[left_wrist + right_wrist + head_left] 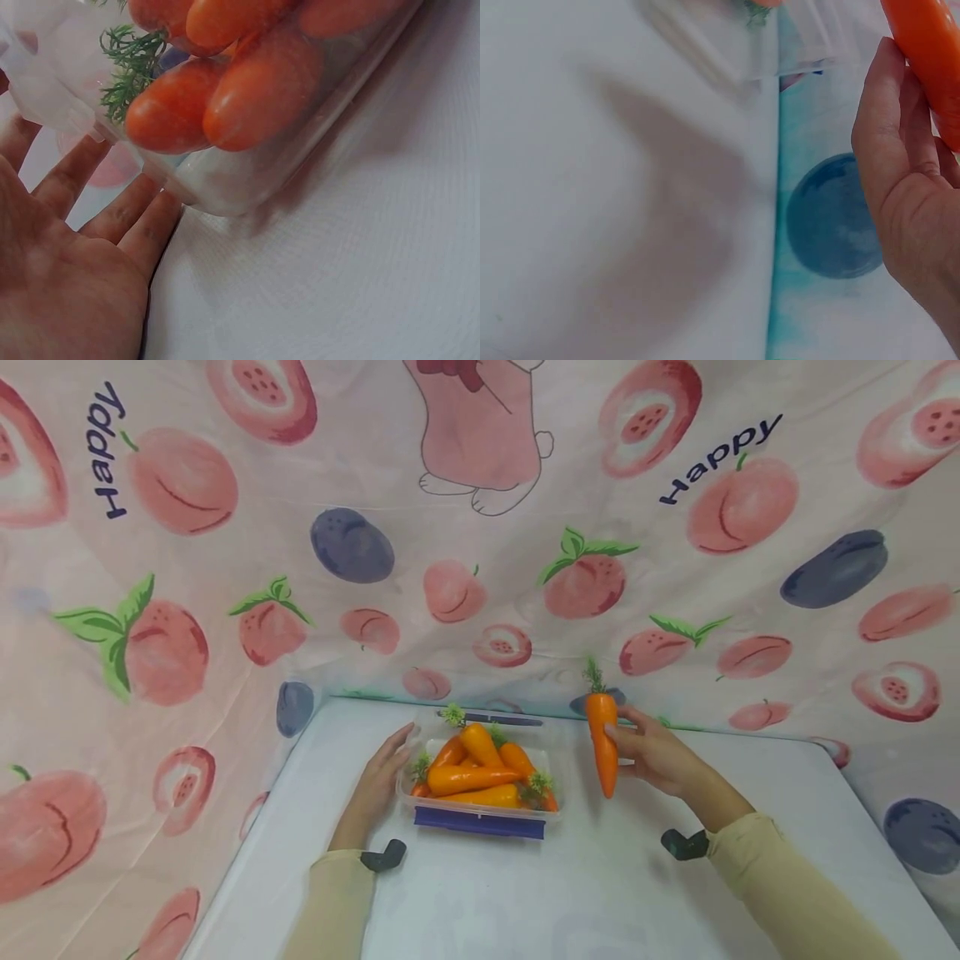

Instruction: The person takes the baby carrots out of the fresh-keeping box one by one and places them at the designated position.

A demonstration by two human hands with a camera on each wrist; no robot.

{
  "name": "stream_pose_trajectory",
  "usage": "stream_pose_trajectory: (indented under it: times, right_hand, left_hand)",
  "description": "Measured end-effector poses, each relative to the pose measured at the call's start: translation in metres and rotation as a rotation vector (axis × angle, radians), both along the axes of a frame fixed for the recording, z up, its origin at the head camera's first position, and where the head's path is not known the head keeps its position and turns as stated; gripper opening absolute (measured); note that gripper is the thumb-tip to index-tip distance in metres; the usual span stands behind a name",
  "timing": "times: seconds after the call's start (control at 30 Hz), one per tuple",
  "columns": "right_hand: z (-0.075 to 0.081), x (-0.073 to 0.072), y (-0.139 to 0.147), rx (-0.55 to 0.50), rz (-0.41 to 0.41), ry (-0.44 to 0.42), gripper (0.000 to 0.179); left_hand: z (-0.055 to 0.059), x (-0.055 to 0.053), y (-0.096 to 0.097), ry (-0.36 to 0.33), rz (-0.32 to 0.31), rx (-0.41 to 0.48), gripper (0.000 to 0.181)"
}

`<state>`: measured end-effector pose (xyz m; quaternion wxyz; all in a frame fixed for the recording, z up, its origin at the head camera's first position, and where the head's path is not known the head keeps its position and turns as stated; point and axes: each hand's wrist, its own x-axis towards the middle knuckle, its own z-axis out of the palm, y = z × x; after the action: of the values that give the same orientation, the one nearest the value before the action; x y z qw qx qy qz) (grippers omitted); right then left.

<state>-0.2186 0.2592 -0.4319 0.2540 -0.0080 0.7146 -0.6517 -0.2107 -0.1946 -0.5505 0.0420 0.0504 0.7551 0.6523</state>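
Observation:
My right hand [660,756] pinches an orange carrot [603,743] with a green tuft, held tip down above the table, to the right of a clear plastic box [480,814]. In the right wrist view the carrot [930,56] lies between thumb and fingers, its ends cut off by the frame. Several more carrots [476,777] in orange and yellow-orange are heaped in the box. My left hand [378,785] rests against the box's left side, fingers straight; in the left wrist view these fingers [124,214] touch the clear wall near a corner.
The box has purple clips [480,823] on its front and back sides. It stands on a white table [585,893]. Behind and beside the table hangs a fruit-printed cloth [480,543]. A dark wrist mount [684,844] sits on each wrist.

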Motion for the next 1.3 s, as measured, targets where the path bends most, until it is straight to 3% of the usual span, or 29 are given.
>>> stream_pose_trajectory:
  times: [0.47, 0.8, 1.13, 1.3]
  right_hand:
    - [-0.032, -0.002, 0.003, 0.013, -0.069, -0.109, 0.077]
    - [-0.055, -0.004, -0.002, 0.052, -0.062, -0.125, 0.071]
    - [-0.066, -0.009, -0.008, 0.061, -0.07, -0.133, 0.074]
    - [-0.069, -0.01, -0.01, 0.114, -0.082, -0.133, 0.074]
  left_hand:
    - [0.001, 0.001, 0.001, -0.004, -0.003, 0.033, 0.047]
    - [0.001, 0.0, 0.0, -0.013, 0.015, 0.013, 0.045]
    - [-0.001, 0.0, -0.002, -0.01, 0.02, 0.008, 0.045]
    - [-0.002, 0.0, -0.002, -0.002, 0.002, 0.038, 0.046]
